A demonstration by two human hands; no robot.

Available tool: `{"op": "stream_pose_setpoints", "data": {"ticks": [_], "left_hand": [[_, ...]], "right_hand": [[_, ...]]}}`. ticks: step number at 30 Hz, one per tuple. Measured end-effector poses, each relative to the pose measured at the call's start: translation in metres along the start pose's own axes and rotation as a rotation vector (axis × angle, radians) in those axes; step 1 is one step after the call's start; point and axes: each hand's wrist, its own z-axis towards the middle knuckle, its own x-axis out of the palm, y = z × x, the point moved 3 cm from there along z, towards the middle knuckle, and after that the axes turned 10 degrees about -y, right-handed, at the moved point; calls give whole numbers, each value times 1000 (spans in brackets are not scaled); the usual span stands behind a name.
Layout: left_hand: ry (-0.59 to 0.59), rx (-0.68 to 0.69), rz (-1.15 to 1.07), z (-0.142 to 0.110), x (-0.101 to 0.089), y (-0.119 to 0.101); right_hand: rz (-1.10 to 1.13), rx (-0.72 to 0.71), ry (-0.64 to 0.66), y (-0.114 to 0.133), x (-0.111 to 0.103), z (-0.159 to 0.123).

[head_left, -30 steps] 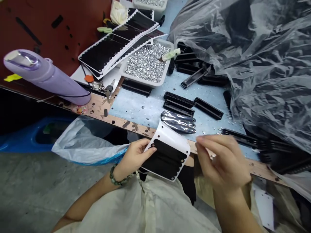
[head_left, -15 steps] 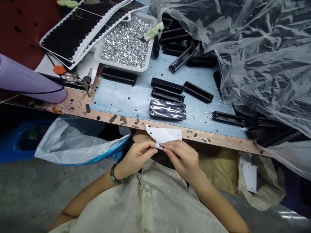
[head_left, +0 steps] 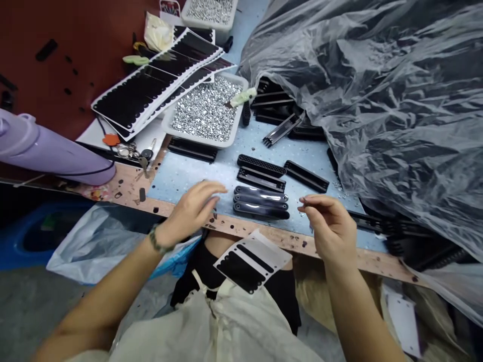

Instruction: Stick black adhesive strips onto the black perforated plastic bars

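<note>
Two hands are now held apart over the table edge, whereas half a second ago both were met at the sheet's edge. The sheet (head_left: 253,261), with its black patches on white, has been let go by both and now lies on the lap, nearer than the table; both hands are thus judged freed for the glossy dark bars (head_left: 260,199). The left hand (head_left: 190,208) is raised to the left of these bars, fingers loosely spread, nothing seen in it. The right hand (head_left: 332,221) is held to their right, thumb and forefinger brought close; whether anything is gripped cannot be told. On the blue mat (head_left: 177,176), three glossy bars are laid side by side, with black bars (head_left: 306,176) beyond them. Farther left, a tray (head_left: 196,138) is filled with small metal washers (head_left: 206,110), and black-patched sheets (head_left: 147,88) are stacked beside it. A purple bottle (head_left: 56,148) and keys (head_left: 145,158) are noted at left, crumpled clear plastic (head_left: 377,100) at far right, and a bag (head_left: 86,241) below the table's left edge.
</note>
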Motion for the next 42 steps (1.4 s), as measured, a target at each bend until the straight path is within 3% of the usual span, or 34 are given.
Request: {"op": "stream_pose_setpoints", "data": {"ticks": [3,5,8,12,17,20,31,37,42], "left_hand": [[140,195,94,54,19,18],[230,212,135,75,33,26],[286,145,77,87,41,28],[370,-17,-13,88,36,27],[186,-155,-114,86,36,32],[186,-244,-231,84,44,36],[211,-314,-441,86,52,41],[220,-362,-545,86,52,41],[221,-524,-645,85,59,41]], "right_hand": [[-127,-122,79,3,13,22],[-204,-173,131,5,18,32],[-324,-260,211,7,27,43],[-378,-415,352,5,49,56],[-447,-467,479,-9,84,73],[-458,-492,498,-13,96,80],[-549,-561,608,-11,115,87],[-611,-518,623,-9,120,88],[-673,-493,666,-8,118,87]]}}
